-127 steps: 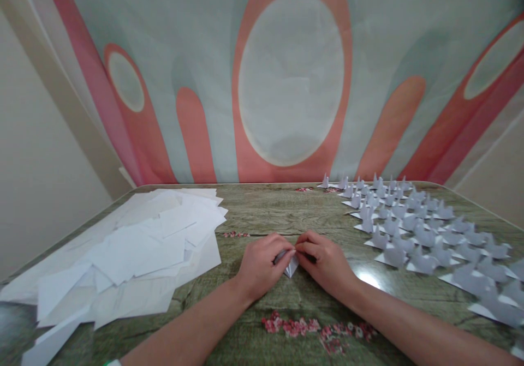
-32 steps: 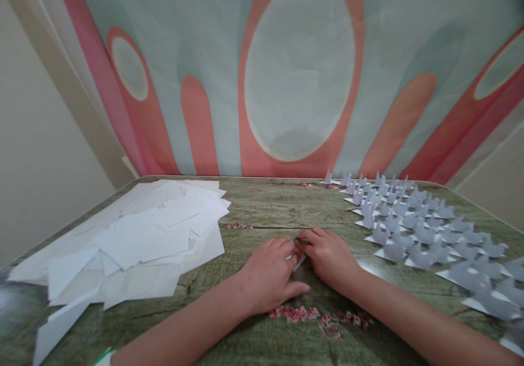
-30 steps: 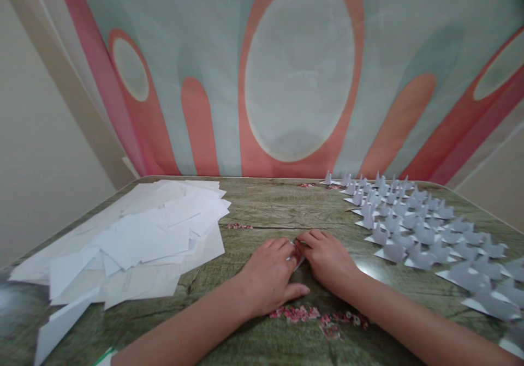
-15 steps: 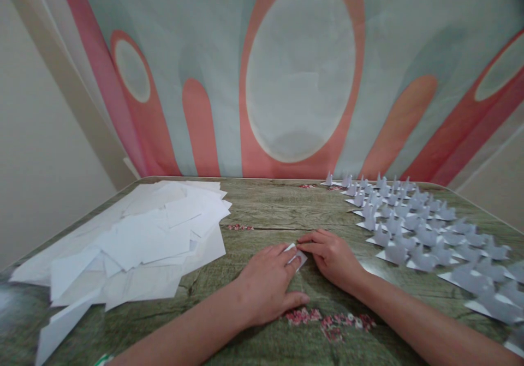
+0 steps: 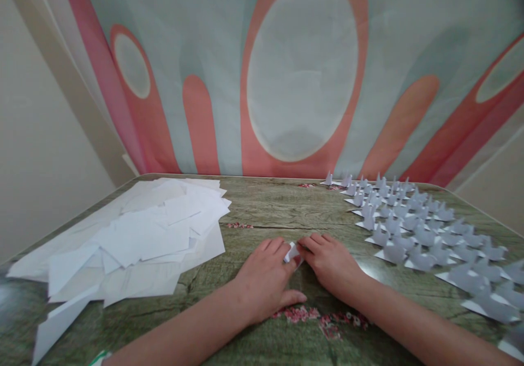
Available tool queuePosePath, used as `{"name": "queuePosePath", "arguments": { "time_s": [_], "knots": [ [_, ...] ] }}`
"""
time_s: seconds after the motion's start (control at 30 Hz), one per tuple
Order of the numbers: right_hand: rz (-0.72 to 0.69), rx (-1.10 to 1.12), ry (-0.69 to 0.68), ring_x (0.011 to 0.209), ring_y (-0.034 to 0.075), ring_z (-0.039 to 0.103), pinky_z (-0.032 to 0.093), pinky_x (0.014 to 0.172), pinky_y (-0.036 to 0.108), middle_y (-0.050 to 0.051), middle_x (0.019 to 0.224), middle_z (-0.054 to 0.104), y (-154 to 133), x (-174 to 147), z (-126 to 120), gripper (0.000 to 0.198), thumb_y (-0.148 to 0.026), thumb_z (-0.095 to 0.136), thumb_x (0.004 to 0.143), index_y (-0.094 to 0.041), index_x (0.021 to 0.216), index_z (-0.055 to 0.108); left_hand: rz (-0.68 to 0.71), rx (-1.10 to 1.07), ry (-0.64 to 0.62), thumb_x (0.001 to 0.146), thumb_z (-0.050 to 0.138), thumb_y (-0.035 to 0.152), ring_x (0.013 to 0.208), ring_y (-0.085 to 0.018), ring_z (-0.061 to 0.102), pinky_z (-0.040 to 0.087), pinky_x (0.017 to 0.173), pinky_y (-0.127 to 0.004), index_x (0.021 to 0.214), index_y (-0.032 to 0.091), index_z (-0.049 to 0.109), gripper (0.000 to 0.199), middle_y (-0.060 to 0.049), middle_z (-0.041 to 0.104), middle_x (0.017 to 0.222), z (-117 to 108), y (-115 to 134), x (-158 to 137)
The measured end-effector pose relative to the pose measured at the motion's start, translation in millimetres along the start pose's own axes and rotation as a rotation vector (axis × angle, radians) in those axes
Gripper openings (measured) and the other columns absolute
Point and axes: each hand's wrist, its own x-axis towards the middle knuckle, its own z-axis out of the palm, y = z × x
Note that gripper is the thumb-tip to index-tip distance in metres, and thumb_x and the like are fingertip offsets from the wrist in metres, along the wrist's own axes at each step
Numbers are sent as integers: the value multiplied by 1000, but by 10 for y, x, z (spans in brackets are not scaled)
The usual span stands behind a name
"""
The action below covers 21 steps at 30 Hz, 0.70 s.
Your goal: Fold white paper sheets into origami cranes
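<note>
Nearest, the left hand (image 5: 266, 281) lies flat on the green wood-grain tabletop (image 5: 262, 213), fingers spread, their tips pressing the small folded white paper (image 5: 292, 252); the right hand (image 5: 329, 262) meets it from the other side, its grip pinched on the paper's edge; the piece looks light, thin and easily creased, best held at its folded edges; further left a pile of white paper sheets (image 5: 135, 240); further right, rows of folded paper birds (image 5: 417, 229).

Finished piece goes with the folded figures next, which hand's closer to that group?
Right, likely. The right hand is on the small folded paper, nearest the folded figures. The left hand lies towards the loose sheets.
</note>
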Motion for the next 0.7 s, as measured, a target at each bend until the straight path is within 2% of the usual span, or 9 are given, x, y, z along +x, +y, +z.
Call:
{"name": "queuePosePath", "arguments": {
  "time_s": [0.2,0.4,0.57,0.63,0.7],
  "knots": [
    [20,-26,-15,77,21,54,40,65,33,6,87,63,-23,27,-46,14,-16,53,83,-16,86,66,-6,-3,-46,78,48,59,122,-31,35,26,102,-45,115,18,56,56,-12,49,124,-32,30,-121],
    [26,26,-41,81,22,54,41,68,33,7,89,63,-19,22,-41,15,-14,56,80,-16,91,66,7,-43,0,81,47,53,122,-29,36,28,102,-45,115,20,55,48,-11,51,123,-11,27,-169],
    [72,160,29,87,21,53,41,75,32,5,94,63,-2,-24,46,20,-10,53,80,-17,93,65,-19,-143,79,89,43,29,105,-22,51,35,97,-38,96,17,60,23,-7,62,98,128,-88,-71],
    [95,217,58,89,20,52,41,78,32,5,95,63,6,-33,64,21,-9,52,79,-18,93,65,-79,-247,119,89,42,24,92,-18,56,42,87,-32,94,18,59,19,-5,62,93,207,-171,-40],
    [108,257,72,90,20,52,40,79,32,5,95,62,14,-34,64,22,-10,52,79,-19,94,65,-130,-339,172,87,45,21,88,-17,56,44,82,-29,96,18,57,15,-4,61,93,278,-248,-22]
  ]
}}
